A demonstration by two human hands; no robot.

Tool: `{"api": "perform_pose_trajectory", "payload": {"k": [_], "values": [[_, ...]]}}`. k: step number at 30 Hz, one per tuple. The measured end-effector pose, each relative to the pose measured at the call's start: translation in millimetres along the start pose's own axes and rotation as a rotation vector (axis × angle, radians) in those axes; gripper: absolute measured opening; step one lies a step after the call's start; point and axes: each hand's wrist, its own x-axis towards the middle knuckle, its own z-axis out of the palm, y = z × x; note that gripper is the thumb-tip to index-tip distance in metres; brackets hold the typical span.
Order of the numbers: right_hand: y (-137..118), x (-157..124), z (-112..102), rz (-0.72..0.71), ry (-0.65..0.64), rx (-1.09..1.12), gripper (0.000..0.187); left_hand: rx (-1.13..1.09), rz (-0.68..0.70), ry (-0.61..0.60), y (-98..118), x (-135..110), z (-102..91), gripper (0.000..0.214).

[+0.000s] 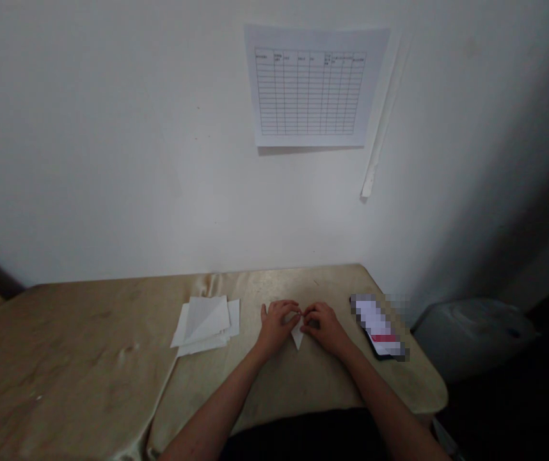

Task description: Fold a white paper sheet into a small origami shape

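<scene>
Head: left hand (277,323), right hand (323,326) hold pointed paper (297,337); wrinkled cover (298,387) beneath.

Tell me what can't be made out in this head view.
All in the head view:
Pointed white paper: upper part hidden by the left hand and right hand.
Wall sheet: print too small to read.
Phone: screen masked by pixelation.
Paper stack: lower sheets covered by upper ones.
Left forearm: cut off by the bottom edge.

the left hand (278,322) partly hides the pointed paper (298,337).
</scene>
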Motion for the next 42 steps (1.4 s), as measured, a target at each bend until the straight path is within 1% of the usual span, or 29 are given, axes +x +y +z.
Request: {"api": "perform_pose_trajectory", "payload": {"k": [8, 12, 15, 20, 25, 31, 35, 38, 42], "values": [[2, -1, 1, -0.006, 0.017, 0.01, 0.007, -0.005, -0.025, 0.033, 2, -1, 0.1, 0.019], [2, 0, 0, 0.012, 0.03, 0.047, 0.005, -0.011, -0.023, 0.089, -2, 0, 2.0, 0.018], [1, 0, -1, 0.009, 0.047, 0.08, 0.004, -0.046, -0.015, 0.11, -6, 2, 2.9, 0.017], [2, 0, -1, 0.002, 0.081, 0.119, 0.001, -0.069, 0.005, 0.082, -11, 4, 3.6, 0.015], [7, 0, 2, -0.007, 0.095, 0.144, 0.003, -0.069, 0.061, 0.067, -17, 3, 7.6, 0.027], [6, 0, 2, -0.022, 0.099, 0.154, 0.008, -0.08, 0.075, 0.133, -24, 5, 14.6, 0.013], [2, 0, -1, -0.008, 0.098, 0.183, 0.006, -0.11, 0.075, 0.152, -25, 6, 15.1, 0.006], [0, -1, -3, -0.016, 0.09, 0.203, 0.006, -0.123, 0.083, 0.154, -24, 7, 14.5, 0.005], [0, -1, -2, -0.029, 0.094, 0.217, 0.009, -0.123, 0.096, 0.168, -23, 6, 14.4, 0.009]]}}
